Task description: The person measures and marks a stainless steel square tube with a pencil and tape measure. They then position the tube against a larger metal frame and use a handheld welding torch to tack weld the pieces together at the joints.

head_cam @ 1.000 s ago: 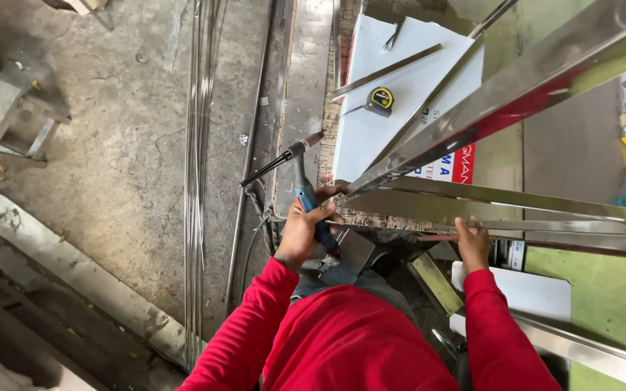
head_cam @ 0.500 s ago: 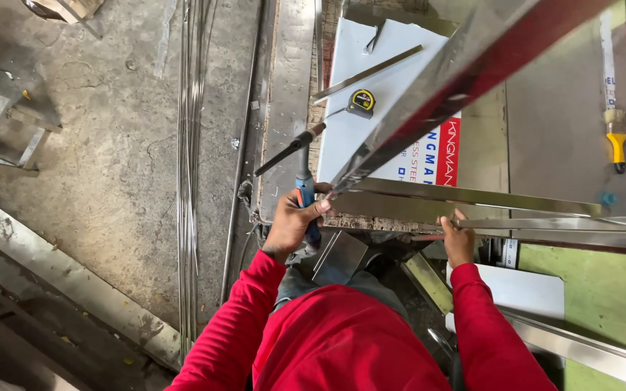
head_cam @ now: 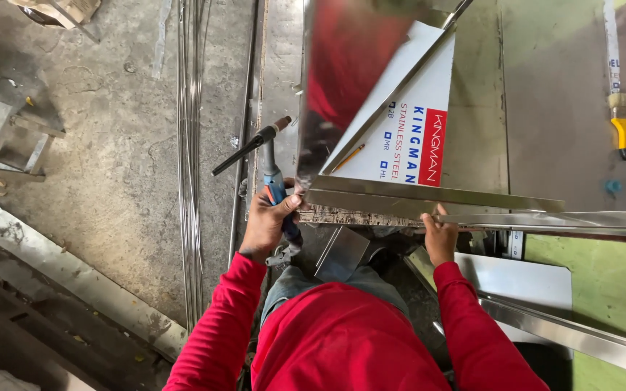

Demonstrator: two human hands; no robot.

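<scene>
Both hands engaged: left hand (head_cam: 268, 223) clamps blue-handled welding torch (head_cam: 273, 177); right hand (head_cam: 440, 235) grips shiny stainless-steel sheet (head_cam: 342, 80) at counter (head_cam: 545, 108) edge; no weld visible.

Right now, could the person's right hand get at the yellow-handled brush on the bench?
Probably not: the right hand grips the shiny steel angle bar, and the yellow-handled brush lies well beyond it, far right.
</scene>
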